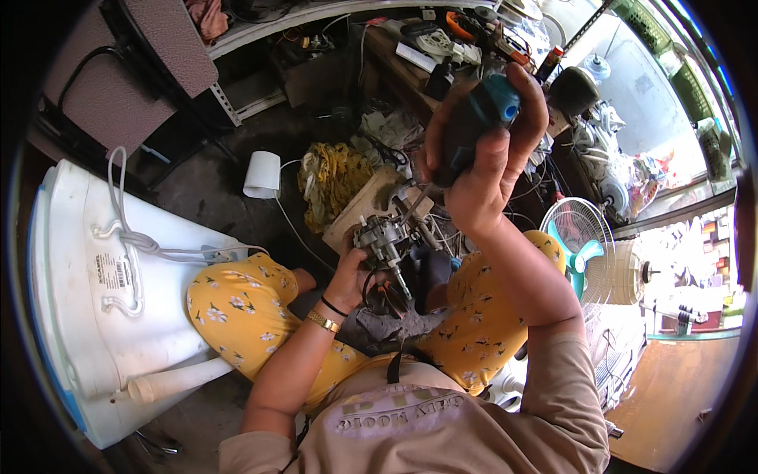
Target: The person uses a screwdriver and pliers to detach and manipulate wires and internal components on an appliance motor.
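Between your knees (229, 296), your left hand (347, 282) has its fingers clamped on the metal motor (380, 237), probably to steady it, while your right hand's (483, 193) fingers wrap that chunky screwdriver (464, 142), seemingly angling it motorward.

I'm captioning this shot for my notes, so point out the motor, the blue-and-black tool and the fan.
Motor (382, 238): head view, on its metal body.
Blue-and-black tool (467, 130): head view, on the dark part of its handle.
Fan (580, 254): head view, on its teal blades.
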A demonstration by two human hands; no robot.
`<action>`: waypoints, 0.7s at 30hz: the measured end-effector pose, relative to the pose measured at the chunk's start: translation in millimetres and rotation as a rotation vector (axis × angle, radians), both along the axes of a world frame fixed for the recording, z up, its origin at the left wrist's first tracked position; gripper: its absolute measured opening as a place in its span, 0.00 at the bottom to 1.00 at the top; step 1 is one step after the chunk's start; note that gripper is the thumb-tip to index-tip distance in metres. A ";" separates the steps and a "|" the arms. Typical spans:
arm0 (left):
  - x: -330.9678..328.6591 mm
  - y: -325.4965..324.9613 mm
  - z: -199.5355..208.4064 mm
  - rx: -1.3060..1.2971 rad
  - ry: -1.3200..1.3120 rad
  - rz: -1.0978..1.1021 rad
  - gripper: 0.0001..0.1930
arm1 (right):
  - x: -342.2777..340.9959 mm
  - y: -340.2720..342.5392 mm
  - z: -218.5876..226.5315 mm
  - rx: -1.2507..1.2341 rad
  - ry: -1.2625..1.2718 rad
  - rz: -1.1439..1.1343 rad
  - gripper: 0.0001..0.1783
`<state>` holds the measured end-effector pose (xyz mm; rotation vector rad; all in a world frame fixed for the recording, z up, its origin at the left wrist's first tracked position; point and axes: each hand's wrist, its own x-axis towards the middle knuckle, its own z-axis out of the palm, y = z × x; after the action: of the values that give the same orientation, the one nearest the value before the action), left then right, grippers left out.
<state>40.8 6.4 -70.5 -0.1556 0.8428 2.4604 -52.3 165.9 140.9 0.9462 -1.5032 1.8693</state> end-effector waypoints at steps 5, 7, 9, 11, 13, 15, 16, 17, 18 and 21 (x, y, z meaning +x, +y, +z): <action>0.4 0.5 -2.1 0.020 -0.016 -0.017 0.33 | -4.3 -0.7 -5.5 0.002 0.014 0.002 0.34; 0.7 1.0 1.2 0.014 -0.022 -0.029 0.33 | -6.0 0.8 -7.3 0.021 0.025 -0.002 0.34; 0.3 0.4 3.9 -0.005 -0.016 -0.045 0.33 | -6.5 1.2 -7.3 0.045 0.042 0.003 0.33; 0.4 0.3 1.5 0.006 -0.006 -0.043 0.33 | -5.8 -2.8 -7.0 0.048 0.043 0.001 0.33; -0.4 1.3 2.8 0.007 -0.001 -0.047 0.32 | -6.3 -3.0 -7.8 0.047 0.034 0.006 0.32; -0.2 1.3 4.2 -0.004 -0.004 -0.050 0.32 | -4.6 -3.1 -10.0 0.063 0.019 -0.008 0.32; -0.4 1.2 4.6 -0.005 -0.003 -0.052 0.32 | -4.4 -4.2 -12.0 0.057 0.019 -0.011 0.32; -0.7 1.1 5.0 -0.006 -0.001 -0.055 0.32 | -3.9 -4.4 -12.6 0.061 0.019 -0.014 0.32; -0.5 0.5 5.4 -0.007 0.000 -0.055 0.32 | -3.7 -5.0 -12.9 0.063 0.017 -0.014 0.32; -0.7 0.8 6.5 0.004 0.005 -0.051 0.32 | -3.4 -7.8 -14.2 0.058 0.009 -0.030 0.32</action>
<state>40.1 7.2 -64.0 -0.1245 0.8339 2.4157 -55.7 158.1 126.8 0.9519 -1.5659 1.8069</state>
